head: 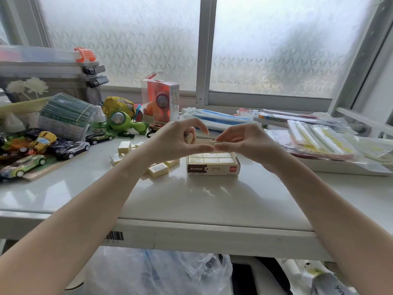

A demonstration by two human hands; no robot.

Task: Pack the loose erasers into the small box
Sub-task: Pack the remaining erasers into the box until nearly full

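Box (213,166): on the desk (191,201) at its centre, with erasers packed in rows inside.
Loose erasers (157,170): on the desk at 9 o'clock of the box, the nearest just beside it.
Hands: left hand (176,143) and right hand (244,145) above the box toward 12 o'clock, fingers (207,148) meeting at one eraser (212,143).
Toy cars (70,148): at 9 o'clock, beyond the loose erasers.
Packets (319,137): at 2 o'clock of the box.
Window (276,45): at 12 o'clock, behind everything.
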